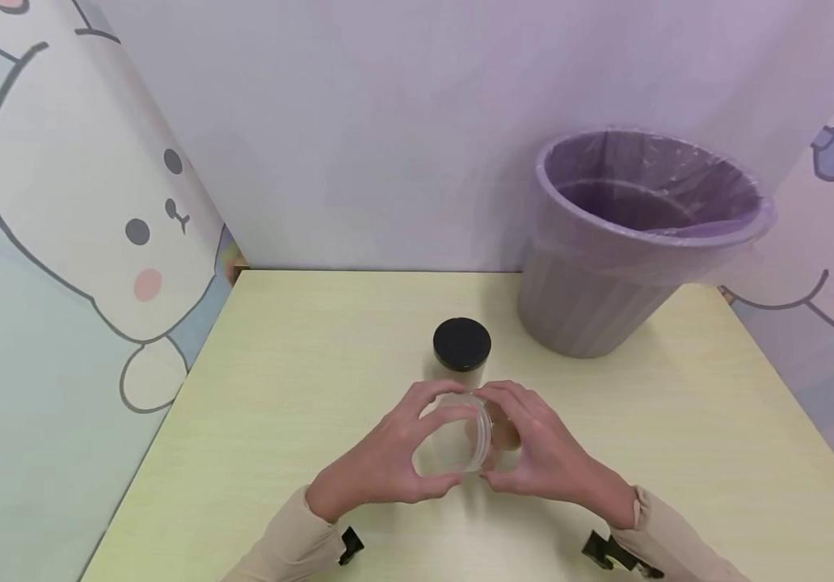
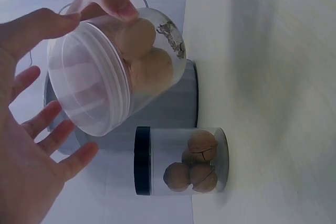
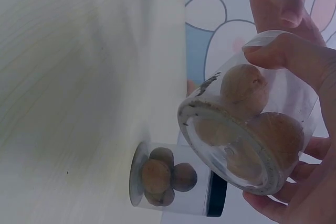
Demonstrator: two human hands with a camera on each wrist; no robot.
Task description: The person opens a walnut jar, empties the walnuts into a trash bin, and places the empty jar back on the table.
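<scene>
A clear plastic jar is held tilted above the table between both hands. Several round brown nuts lie inside, and a dark smudge marks its wall near the base. My right hand grips the body, thumb on one side and fingers on the other. My left hand has thumb and fingers spread around the translucent lid, which sits on the jar; how firmly the fingertips press is unclear. Behind the hands stands a second clear jar with a black lid, several brown nuts inside.
At the back right of the pale wooden table stands a grey bin lined with a clear bag. A plain wall closes off the back, and panels with cartoon drawings flank both sides.
</scene>
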